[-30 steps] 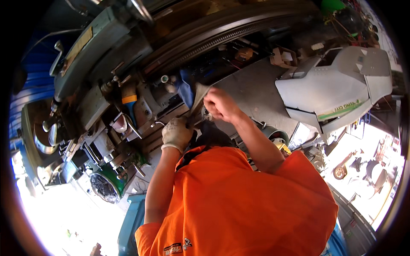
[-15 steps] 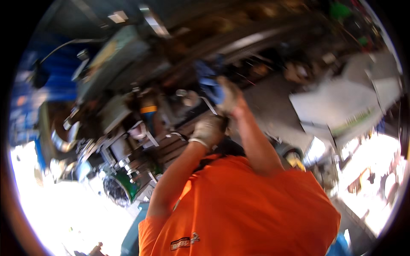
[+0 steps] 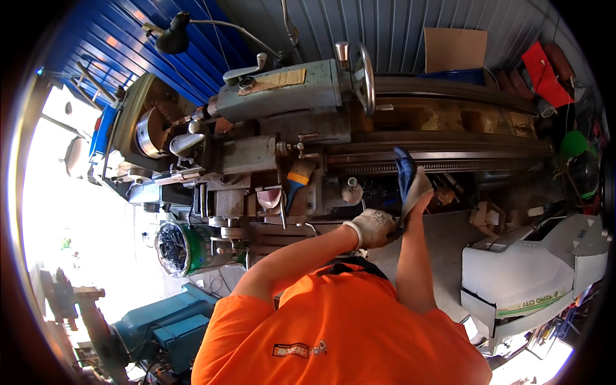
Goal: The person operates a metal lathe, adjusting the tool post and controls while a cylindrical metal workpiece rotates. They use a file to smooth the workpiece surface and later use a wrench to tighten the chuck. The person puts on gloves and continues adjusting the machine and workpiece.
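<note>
Two dirty cream gloves (image 3: 405,174), one showing blue, your left hand (image 3: 376,230) pinching the right one's cuff, your right hand (image 3: 414,190) stretched straight, one brush (image 3: 299,179), one lamp (image 3: 173,40)

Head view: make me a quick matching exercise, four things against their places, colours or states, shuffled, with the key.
1. Left hand
2. Right hand
3. Brush
4. Lamp

A. Black, by the blue wall
B. Yellow band, blue handle
C. Gloved, by the other hand's wrist
D. Pointing up, blue showing on its glove

Pairs: 1-C, 2-D, 3-B, 4-A
</note>
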Motion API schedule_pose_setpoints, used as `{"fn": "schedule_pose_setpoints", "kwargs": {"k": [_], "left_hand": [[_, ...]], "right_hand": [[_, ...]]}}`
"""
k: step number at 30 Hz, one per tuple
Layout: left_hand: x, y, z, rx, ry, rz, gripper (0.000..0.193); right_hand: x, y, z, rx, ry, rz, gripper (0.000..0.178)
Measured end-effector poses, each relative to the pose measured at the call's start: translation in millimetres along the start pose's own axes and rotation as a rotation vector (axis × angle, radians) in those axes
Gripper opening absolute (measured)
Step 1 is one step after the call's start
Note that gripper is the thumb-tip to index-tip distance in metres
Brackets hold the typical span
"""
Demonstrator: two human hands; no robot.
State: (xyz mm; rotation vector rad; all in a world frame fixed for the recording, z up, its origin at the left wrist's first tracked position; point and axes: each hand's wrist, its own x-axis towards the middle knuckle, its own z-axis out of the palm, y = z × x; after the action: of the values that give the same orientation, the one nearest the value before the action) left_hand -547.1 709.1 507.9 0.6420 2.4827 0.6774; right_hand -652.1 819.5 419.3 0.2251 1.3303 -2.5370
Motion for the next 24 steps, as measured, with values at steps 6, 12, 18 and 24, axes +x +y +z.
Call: {"fn": "schedule_pose_setpoints", "kwargs": {"k": [6,12,18,24], "left_hand": [[4,-14,5,-0.11,0.099,0.052,0.038],[1,-4,-6,0.06,-0.063,0.058,0.04],[-1,-2,-3,0.013,-0.103,0.096,0.038],[-25,3,-26,0.08,0.027,0.085,0.038]], "right_hand": [[11,13,-10,-0.089,-0.106,0.027,0.045],[6,0,-4,-0.805,0.099,-0.038,0.052],[9,-10,-6,0.13,-0.067,0.124,0.058],[7,-38,33,0.226,-0.13,0.089,0.066]]}}
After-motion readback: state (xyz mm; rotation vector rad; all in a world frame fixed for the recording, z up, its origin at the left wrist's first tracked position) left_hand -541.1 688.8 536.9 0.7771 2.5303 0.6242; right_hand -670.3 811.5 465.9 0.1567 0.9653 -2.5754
